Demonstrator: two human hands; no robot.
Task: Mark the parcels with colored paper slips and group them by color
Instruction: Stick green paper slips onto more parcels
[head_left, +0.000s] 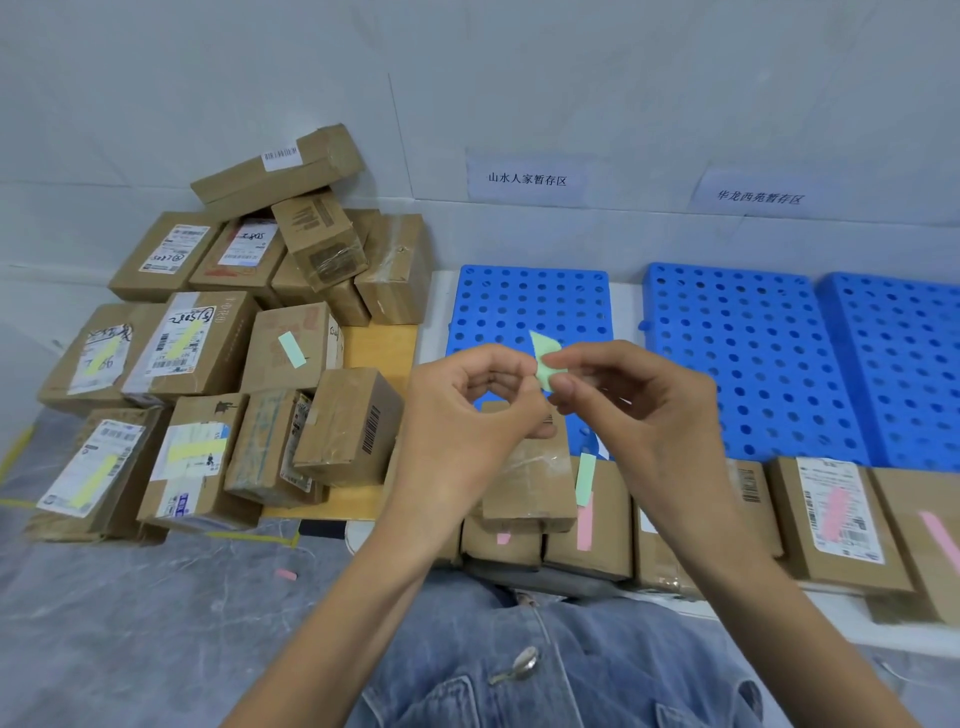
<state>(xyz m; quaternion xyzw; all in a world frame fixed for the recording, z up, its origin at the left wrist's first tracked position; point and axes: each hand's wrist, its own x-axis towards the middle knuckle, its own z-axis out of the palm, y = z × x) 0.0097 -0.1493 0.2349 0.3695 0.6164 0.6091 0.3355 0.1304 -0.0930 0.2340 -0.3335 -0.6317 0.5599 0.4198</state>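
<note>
Both my hands are raised in front of me and pinch one small green paper slip between fingertips. My left hand holds its left edge, my right hand its right edge. Directly below them lies a small cardboard parcel on top of other parcels, with a green slip and a pink slip beside it. At the left is a pile of brown parcels, some marked with yellow slips and one with a green slip.
Blue perforated pallets lie along the wall under two paper signs. A row of parcels with pink slips sits at the right front. One pink slip lies on the plastic-covered floor. My denim-clad lap fills the bottom.
</note>
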